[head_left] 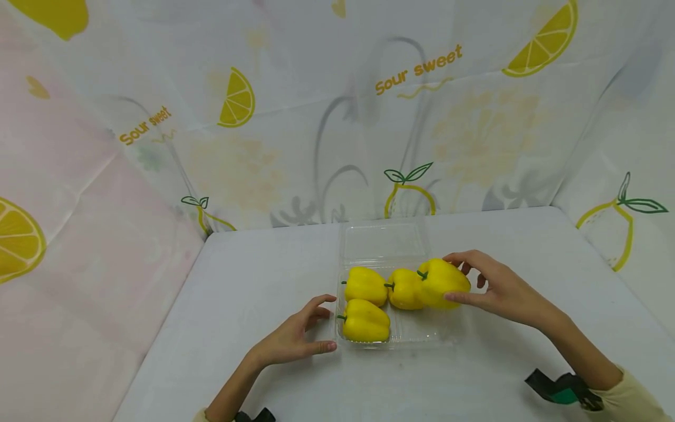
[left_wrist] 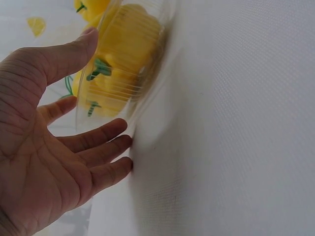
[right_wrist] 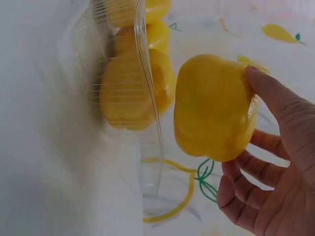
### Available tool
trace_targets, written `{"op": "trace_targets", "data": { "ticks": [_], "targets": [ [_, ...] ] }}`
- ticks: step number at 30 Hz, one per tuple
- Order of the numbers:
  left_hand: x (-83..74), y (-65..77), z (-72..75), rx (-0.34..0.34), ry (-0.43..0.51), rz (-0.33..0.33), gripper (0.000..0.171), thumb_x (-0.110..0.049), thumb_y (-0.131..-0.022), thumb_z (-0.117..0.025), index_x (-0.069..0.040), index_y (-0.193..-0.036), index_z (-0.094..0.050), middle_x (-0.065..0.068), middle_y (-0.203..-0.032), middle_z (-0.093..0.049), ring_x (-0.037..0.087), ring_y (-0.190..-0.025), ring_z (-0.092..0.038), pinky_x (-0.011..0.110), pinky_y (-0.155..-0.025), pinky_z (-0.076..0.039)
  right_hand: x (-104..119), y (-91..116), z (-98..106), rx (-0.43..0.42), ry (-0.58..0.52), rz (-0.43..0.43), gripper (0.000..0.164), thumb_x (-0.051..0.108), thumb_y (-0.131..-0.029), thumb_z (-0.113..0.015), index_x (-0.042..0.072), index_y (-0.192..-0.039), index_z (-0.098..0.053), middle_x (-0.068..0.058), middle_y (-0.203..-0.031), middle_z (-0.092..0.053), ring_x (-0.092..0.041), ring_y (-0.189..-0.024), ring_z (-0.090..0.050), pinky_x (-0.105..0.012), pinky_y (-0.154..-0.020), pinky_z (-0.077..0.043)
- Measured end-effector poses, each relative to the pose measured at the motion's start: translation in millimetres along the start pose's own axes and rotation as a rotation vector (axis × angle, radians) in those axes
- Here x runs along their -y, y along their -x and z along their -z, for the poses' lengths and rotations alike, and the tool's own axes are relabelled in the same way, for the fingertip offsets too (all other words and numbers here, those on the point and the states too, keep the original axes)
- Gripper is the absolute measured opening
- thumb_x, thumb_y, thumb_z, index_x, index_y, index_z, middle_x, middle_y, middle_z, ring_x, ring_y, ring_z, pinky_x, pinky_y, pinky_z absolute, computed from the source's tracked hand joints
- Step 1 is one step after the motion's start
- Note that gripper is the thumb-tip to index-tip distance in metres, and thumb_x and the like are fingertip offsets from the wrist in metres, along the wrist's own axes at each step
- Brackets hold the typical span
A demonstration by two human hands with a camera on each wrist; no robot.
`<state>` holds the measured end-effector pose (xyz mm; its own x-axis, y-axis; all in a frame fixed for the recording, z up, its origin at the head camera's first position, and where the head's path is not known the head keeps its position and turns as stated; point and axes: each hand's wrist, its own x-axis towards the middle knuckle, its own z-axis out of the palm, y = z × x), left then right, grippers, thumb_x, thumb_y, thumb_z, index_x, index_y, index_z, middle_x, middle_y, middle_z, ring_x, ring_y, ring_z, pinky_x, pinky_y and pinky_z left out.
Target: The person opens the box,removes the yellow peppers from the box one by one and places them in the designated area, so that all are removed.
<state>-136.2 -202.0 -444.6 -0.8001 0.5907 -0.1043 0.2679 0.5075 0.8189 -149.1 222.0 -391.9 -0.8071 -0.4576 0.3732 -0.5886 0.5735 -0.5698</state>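
My right hand (head_left: 487, 284) pinches a yellow bell pepper (head_left: 442, 284) between thumb and fingers, over the right part of a clear plastic container (head_left: 416, 331). In the right wrist view this held pepper (right_wrist: 214, 108) is above the container's rim. Inside the container lie a back-left pepper (head_left: 365, 286), a front-left pepper (head_left: 365, 321) and a back-right pepper (head_left: 405, 289), which the held one partly covers in the head view. Their green stems point left. My left hand (head_left: 297, 334) is at the container's left side, fingers spread and thumb tip right at the rim (left_wrist: 91, 64).
The container's clear lid (head_left: 385, 241) is folded open toward the back of the white table (head_left: 263, 258). Behind stands a white cloth backdrop (head_left: 306, 158) printed with lemons and lettering. A dark strap (head_left: 561, 390) is around the right forearm.
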Motion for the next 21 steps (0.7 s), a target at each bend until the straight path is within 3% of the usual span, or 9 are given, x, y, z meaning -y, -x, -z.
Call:
{"op": "trace_targets", "data": {
  "ticks": [13, 21],
  "targets": [
    [-0.3, 0.3, 0.4, 0.003, 0.001, -0.001, 0.082, -0.039, -0.085, -0.078, -0.030, -0.150, -0.028, 0.003, -0.135, -0.053, 0.018, -0.127, -0.049, 0.044, -0.109, -0.039, -9, 5, 5, -0.114, 0.106, -0.122, 0.058, 0.025, -0.083, -0.082, 0.008, -0.131, -0.054, -0.005, -0.116, -0.059, -0.014, -0.094, -0.051, -0.023, -0.059, -0.047],
    [0.2, 0.3, 0.4, 0.003, -0.001, -0.008, 0.082, -0.039, -0.085, -0.078, -0.030, -0.150, -0.028, 0.003, -0.134, -0.053, 0.018, -0.127, -0.050, 0.044, -0.108, -0.040, -12, 7, 2, -0.147, 0.152, -0.253, 0.059, 0.033, -0.086, -0.079, 0.002, -0.130, -0.054, -0.015, -0.113, -0.058, -0.029, -0.093, -0.057, -0.044, -0.071, -0.051]
  ]
}}
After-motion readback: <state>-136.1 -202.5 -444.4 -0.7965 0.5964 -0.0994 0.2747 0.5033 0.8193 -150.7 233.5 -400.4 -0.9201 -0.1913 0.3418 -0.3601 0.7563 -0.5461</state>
